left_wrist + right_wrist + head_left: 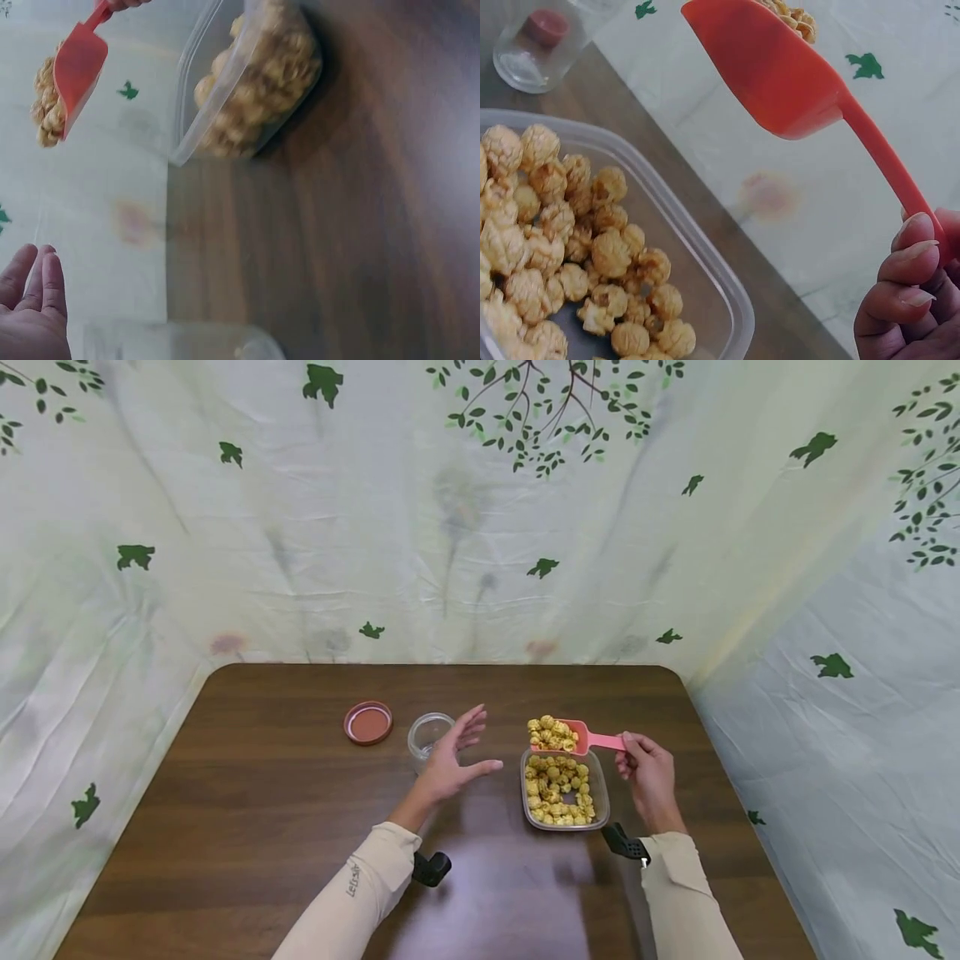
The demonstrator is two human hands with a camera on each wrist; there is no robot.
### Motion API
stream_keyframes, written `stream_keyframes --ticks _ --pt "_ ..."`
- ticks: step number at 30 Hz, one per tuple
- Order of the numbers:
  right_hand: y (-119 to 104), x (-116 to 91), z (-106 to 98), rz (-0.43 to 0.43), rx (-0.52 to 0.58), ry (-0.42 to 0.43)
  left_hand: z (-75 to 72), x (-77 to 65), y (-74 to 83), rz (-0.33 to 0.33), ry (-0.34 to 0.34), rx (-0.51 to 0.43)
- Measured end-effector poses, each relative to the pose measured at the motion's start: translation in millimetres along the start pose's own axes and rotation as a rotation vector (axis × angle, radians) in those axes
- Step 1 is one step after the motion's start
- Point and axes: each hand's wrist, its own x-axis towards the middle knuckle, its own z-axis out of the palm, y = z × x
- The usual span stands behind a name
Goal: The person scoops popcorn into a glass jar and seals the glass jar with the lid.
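Observation:
My right hand [649, 775] grips the handle of a red scoop [582, 737], its fingers curled round the end. Caramel popcorn [551, 732] heaps up in the scoop, which is raised over the far edge of a clear plastic container [604, 793]. More popcorn [611, 255] lies inside that container, with a bare patch of its bottom showing. To the left stands a clear jar [430, 727], partly hidden behind my left hand [450, 764]. That hand is in the air beside the jar, fingers extended and thumb apart, holding nothing.
A red round lid [368, 722] lies on the brown wooden table [262, 793], left of the jar. Pale curtains [337, 527] with leaf prints hang behind the table and at its sides. A black wrist camera [431, 868] sits on the left wrist.

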Motion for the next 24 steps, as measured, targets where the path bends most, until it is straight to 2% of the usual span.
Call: stream_keyframes --ticks 7,13,24 --pt "-3 0 10 -0.002 0.016 -0.014 -27.8 -0.1 38.1 0.038 0.028 0.078" --pt "-1 1 16 -0.01 0.02 -0.031 -49.4 -1.2 36.4 0.043 0.077 0.135" --pt "0 4 30 -0.031 0.06 -0.035 -77.1 -8.8 15.1 -0.041 0.114 0.082"
